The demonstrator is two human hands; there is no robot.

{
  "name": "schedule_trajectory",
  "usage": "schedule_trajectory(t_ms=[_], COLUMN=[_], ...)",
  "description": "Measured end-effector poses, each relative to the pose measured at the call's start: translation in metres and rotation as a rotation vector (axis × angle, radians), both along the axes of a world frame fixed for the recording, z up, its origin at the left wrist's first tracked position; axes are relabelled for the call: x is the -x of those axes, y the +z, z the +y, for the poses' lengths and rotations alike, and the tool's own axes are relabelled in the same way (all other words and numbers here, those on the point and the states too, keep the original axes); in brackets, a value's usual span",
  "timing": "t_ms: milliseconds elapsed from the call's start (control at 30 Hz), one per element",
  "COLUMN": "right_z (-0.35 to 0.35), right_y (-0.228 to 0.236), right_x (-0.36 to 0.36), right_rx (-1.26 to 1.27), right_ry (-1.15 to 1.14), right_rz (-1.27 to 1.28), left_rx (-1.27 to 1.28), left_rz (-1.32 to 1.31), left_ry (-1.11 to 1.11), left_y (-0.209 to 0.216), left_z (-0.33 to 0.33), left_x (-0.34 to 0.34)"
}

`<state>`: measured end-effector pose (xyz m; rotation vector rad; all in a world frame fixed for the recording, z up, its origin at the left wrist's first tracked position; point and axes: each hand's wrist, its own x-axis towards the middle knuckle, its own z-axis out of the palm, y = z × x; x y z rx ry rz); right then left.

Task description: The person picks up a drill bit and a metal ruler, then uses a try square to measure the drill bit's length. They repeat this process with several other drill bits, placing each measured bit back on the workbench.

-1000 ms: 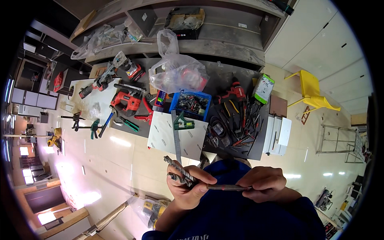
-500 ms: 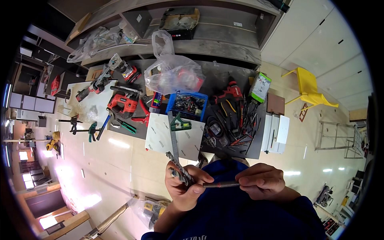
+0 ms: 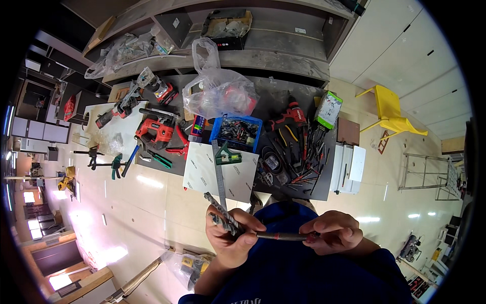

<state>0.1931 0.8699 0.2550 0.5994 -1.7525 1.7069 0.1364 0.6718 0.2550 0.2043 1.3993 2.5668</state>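
Note:
A couple of grey spiral drill bits (image 3: 221, 209) stick up out of my left hand (image 3: 228, 244), which is closed around them in front of my chest. Between my two hands lies a thin dark rod (image 3: 291, 236) with a reddish band, almost level. Its left end meets the thumb and fingertips of my left hand. My right hand (image 3: 335, 232) pinches the other end, where something reddish shows at the fingertips; I cannot make out the rod's exact kind. Just beyond my left hand, a combination square (image 3: 229, 156) with a green head rests on a white board (image 3: 202, 175).
On the dark workbench (image 3: 268, 87) are a blue bin (image 3: 259, 133) of small bits, a red jigsaw (image 3: 156, 130), a red drill (image 3: 293, 115), a plastic bag (image 3: 217, 93) and scattered hand tools (image 3: 310, 162). A yellow chair (image 3: 389, 109) stands to the right.
My right hand has shifted slightly right along the rod, so more of the rod shows and a reddish part appears at its fingertips. My left hand has turned a little, still gripping the drill bits.

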Motion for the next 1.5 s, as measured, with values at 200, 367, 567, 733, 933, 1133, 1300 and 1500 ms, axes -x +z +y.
schedule_trajectory(t_ms=[200, 367, 567, 733, 933, 1133, 1300, 1500], right_z=[-0.002, 0.001, -0.001, -0.01, -0.027, -0.052, -0.099, -0.137], right_y=[-0.009, -0.012, -0.044, -0.055, -0.075, -0.113, -0.214, -0.256], right_x=[-0.001, 0.001, 0.004, 0.015, 0.028, 0.085, 0.168, 0.216], right_rx=[0.052, 0.025, 0.161, 0.287, 0.372, 0.017, -0.687, -1.11], right_ry=[0.018, -0.001, 0.076, 0.284, 0.48, 0.438, -0.049, -0.276], right_rz=[0.046, 0.011, -0.262, -0.572, -0.604, -0.708, -0.859, -1.072], left_rx=[-0.036, -0.018, 0.203, 0.299, 0.343, 0.341, 0.316, 0.221], left_rz=[-0.02, -0.132, -0.299, -0.314, -0.367, -0.342, -0.407, -0.317], left_ry=[-0.004, -0.061, -0.154, -0.135, -0.03, 0.16, 0.353, 0.389], left_y=[0.002, 0.003, -0.03, -0.042, -0.052, -0.068, -0.073, -0.07], left_z=[-0.004, 0.0, -0.013, -0.018, -0.04, -0.077, -0.115, -0.157], left_x=[-0.004, -0.005, -0.009, -0.011, -0.01, -0.016, -0.006, 0.003])
